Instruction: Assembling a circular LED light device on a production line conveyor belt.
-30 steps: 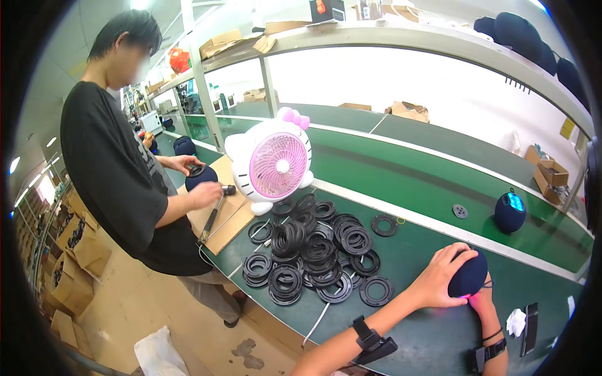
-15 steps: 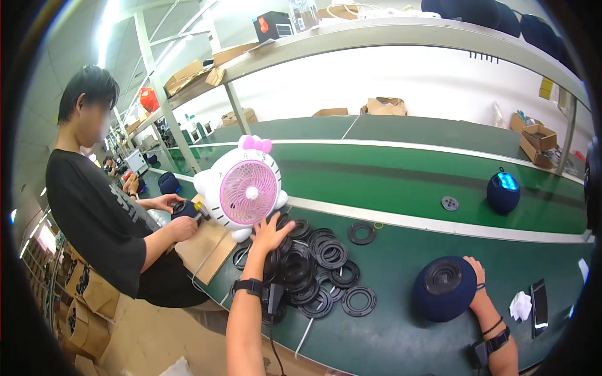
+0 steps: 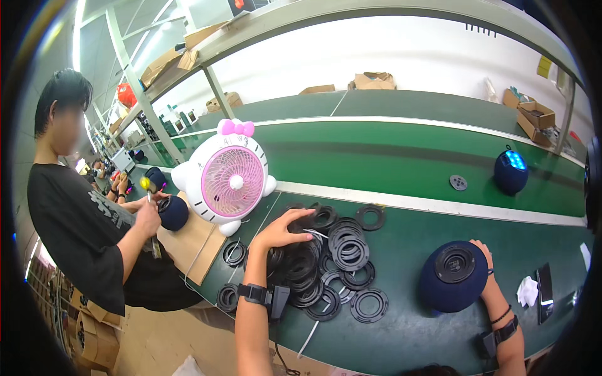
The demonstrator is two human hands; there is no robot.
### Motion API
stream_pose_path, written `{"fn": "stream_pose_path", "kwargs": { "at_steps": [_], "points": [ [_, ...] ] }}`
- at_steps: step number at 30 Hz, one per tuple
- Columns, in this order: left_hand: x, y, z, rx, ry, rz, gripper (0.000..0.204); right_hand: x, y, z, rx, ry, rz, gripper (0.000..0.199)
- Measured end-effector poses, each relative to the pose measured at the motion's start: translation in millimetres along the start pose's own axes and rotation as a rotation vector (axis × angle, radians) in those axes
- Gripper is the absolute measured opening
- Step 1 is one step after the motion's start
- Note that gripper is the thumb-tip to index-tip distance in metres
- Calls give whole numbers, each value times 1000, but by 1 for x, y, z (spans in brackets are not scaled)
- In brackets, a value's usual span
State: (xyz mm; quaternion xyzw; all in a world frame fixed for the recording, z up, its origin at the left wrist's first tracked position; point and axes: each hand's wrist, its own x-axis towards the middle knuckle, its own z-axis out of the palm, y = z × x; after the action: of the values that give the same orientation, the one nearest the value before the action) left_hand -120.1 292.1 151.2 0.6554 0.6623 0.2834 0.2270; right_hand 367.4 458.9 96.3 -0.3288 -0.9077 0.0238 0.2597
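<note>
A heap of flat black plastic rings (image 3: 304, 266) lies on the green bench in front of me. My left hand (image 3: 283, 230) reaches over its far left part, thumb and fingers apart around some of the rings; I see none lifted. To the right, a round dark blue fabric speaker (image 3: 429, 285) stands with a black circular recess on top. Curved against its far right side, my right hand (image 3: 481, 252) holds it, most of the fingers hidden behind it. Both wrists wear black straps with small boxes.
A pink and white cat-shaped fan (image 3: 233, 182) stands beyond the heap. At left, a co-worker holds a yellow-headed hammer (image 3: 149, 188) beside another blue speaker (image 3: 173, 213). A lit speaker (image 3: 511, 171) and black disc (image 3: 458, 182) sit on the green belt. A phone (image 3: 545, 293) and crumpled tissue (image 3: 527, 291) lie right.
My left hand has moved right, from near the fan's base onto the rings, its fingers reaching rightward. My right hand stays at the speaker. The co-worker's hammer is now upright. The view has shifted.
</note>
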Motion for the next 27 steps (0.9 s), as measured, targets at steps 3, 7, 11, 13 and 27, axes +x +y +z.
{"fn": "stream_pose_path", "kwargs": {
  "at_steps": [3, 7, 11, 13, 27],
  "points": [
    [-1, -7, -5, -237, 26, 15, 70, -4, 12, 15, -5, 18, -29, 19],
    [-12, 4, -44, -220, 633, -6, 52, 0, 12, 21, -7, 96, -66, 16],
    [-37, 6, -101, 507, 1474, -178, 51, -7, 18, 19, -83, 81, -12, 14],
    [-59, -14, -126, 833, 1696, -322, 60, -5, 21, 29, -67, 61, -5, 15],
    [-51, -79, -142, 431, 1821, -496, 55, -4, 31, 41, -128, -6, 58, 17]
  ]
}}
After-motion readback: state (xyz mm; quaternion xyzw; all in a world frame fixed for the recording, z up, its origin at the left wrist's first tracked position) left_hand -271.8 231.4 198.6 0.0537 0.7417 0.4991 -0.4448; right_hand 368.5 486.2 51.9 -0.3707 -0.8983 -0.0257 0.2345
